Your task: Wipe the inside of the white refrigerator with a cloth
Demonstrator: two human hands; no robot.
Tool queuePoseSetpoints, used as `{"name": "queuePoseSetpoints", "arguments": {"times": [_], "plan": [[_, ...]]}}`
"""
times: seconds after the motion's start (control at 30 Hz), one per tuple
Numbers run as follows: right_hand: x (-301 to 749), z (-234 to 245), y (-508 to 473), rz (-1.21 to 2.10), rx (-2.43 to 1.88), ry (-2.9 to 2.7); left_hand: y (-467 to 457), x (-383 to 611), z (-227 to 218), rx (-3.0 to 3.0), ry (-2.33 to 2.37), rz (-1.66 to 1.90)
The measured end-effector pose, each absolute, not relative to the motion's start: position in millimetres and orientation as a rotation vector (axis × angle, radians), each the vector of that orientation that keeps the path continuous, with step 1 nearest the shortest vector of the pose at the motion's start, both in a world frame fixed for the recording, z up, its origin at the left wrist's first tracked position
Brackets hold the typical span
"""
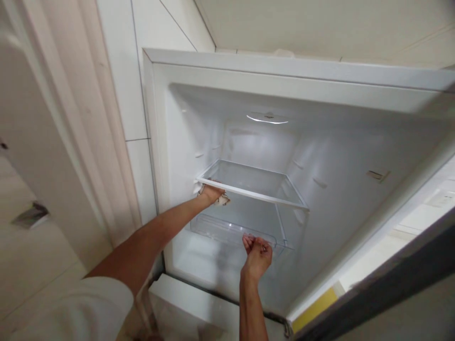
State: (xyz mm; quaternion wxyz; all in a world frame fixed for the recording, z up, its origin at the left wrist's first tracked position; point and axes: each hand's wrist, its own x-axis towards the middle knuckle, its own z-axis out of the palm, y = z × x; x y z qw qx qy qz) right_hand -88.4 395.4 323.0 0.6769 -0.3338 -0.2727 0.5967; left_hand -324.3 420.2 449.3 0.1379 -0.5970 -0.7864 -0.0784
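Observation:
My left hand [212, 192] reaches into an open white refrigerator, closed around a crumpled, patterned cloth [222, 199]. It is just beneath the white front edge of the upper glass shelf [254, 180], at that shelf's left end. My right hand [256, 256] is lower, in front of the right part of a clear plastic drawer [227, 233]. Its fingers are curled in, and whether they hold anything is hidden. Whether this hand touches the drawer I cannot tell.
The white refrigerator wall [341, 189] has short shelf ribs and a small switch. A round light cover [268, 118] is set in its ceiling. An open door [401, 265] runs along the right, and a pale door frame [85, 109] stands at the left.

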Motion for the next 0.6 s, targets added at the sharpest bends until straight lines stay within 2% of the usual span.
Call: {"name": "queuePoseSetpoints", "arguments": {"times": [0.3,0.6], "plan": [[-90,326,399,1.34,-0.755,-0.628,362,-291,454,-1.71,-2.363,-0.093],[-91,326,405,1.396,-0.74,-0.636,287,-273,483,-1.852,-2.21,-0.279]]}}
